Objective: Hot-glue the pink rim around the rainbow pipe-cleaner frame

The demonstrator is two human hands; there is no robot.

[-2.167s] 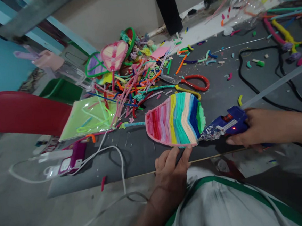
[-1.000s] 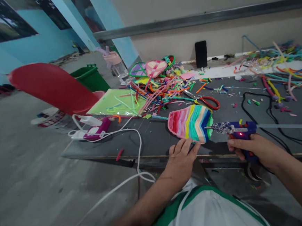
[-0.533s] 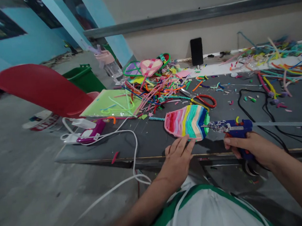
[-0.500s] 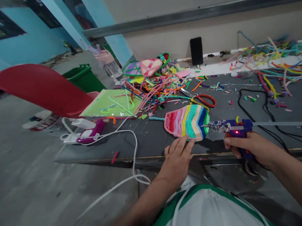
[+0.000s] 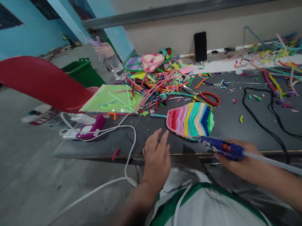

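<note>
My right hand [image 5: 239, 158] grips a blue hot glue gun [image 5: 220, 146] with a long clear glue stick [image 5: 278, 167] coming out of its back. The gun's nozzle meets the near lower edge of a rounded panel of striped rainbow pipe cleaners [image 5: 189, 120], which lies flat on the dark table. My left hand [image 5: 158, 154] hovers by the table's front edge, just left of the panel, fingers apart and holding nothing. A light-blue pipe cleaner [image 5: 158, 115] sticks out from the panel's left end.
Red-handled scissors [image 5: 208, 98] lie behind the panel beside heaped pipe cleaners [image 5: 159, 88]. A purple power bank-like box [image 5: 91, 127] with white cables sits left. Black cord [image 5: 258, 113] loops right. A phone [image 5: 200, 47] leans on the wall; a bottle [image 5: 108, 59] stands at back left.
My left hand has come off the panel and moved left. The glue gun has swung from the panel's right end to its near lower edge.
</note>
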